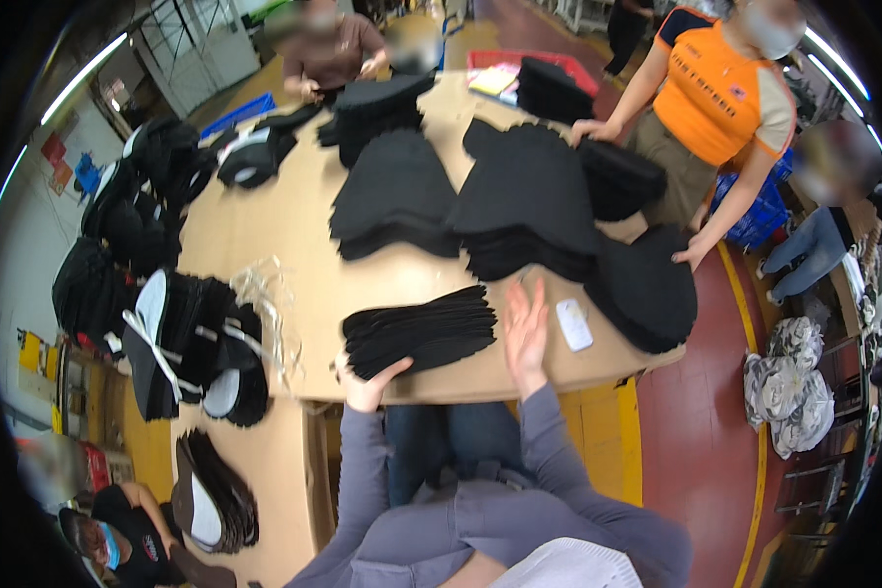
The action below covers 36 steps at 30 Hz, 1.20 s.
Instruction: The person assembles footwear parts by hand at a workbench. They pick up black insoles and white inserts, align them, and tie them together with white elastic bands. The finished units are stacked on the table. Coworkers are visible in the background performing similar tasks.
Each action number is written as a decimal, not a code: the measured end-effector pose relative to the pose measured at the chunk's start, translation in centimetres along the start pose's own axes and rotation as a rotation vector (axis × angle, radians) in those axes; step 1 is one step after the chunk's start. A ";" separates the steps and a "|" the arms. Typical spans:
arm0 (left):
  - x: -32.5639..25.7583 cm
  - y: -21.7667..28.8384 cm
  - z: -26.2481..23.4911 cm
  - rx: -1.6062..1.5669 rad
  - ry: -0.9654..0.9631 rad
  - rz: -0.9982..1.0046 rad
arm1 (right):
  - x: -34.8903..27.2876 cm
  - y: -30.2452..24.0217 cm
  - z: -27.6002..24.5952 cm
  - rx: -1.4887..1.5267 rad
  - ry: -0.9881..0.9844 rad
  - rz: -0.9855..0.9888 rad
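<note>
A thick stack of black cut fabric pieces stands on its edges near the front of the table. My left hand grips its left end, thumb along the front and fingers partly hidden behind the pieces. Beside the right end, my right hand is open, palm toward the stack and fingers stretched up, with a small gap between. Just right of that hand lies a white phone-like slab. Farther back are two large piles of black curved panels, a left pile and a right pile.
A co-worker in an orange shirt rests hands on black piles at the table's right. Another person stands at the far side. Tied black bundles crowd the left, beside loose pale ties. A red bin is at the back.
</note>
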State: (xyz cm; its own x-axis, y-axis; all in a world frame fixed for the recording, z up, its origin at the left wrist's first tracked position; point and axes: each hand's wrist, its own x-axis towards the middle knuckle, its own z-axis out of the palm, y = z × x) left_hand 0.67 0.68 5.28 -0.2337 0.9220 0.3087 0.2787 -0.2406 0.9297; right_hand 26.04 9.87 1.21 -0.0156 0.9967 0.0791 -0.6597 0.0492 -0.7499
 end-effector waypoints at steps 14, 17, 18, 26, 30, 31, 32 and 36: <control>0.9 2.3 0.7 -0.151 0.058 0.079 | 1.7 0.1 4.6 -0.628 -0.472 -0.096; 0.0 1.8 0.0 -0.224 0.092 -0.043 | 0.7 0.0 4.2 -0.838 -0.590 -0.187; -0.8 -1.8 -1.0 -0.195 0.109 -0.021 | 0.3 -0.3 4.7 -0.753 -0.613 -0.153; -2.7 2.7 1.5 -0.696 0.518 -0.099 | -6.0 3.8 -0.7 0.041 -0.273 0.236; -3.8 0.1 1.0 -1.146 0.356 -0.177 | -7.9 6.3 -1.6 -0.181 -0.370 0.573; -3.9 0.4 1.4 -1.199 0.345 -0.142 | -7.8 6.0 -0.7 -0.091 -0.269 0.490; -3.6 1.0 2.1 -1.259 0.332 -0.099 | -7.3 5.5 0.5 -0.007 -0.173 0.398; -3.2 1.0 2.9 -1.404 0.204 -0.018 | -5.1 3.5 2.7 0.170 -0.051 0.132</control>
State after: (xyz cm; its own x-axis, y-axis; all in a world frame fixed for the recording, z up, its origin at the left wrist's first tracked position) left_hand 4.39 -1.66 4.62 -0.3895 0.8977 0.2057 -0.8402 -0.4379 0.3199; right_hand 21.78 4.76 -0.03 -0.1452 0.9891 0.0239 -0.7664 -0.0972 -0.6349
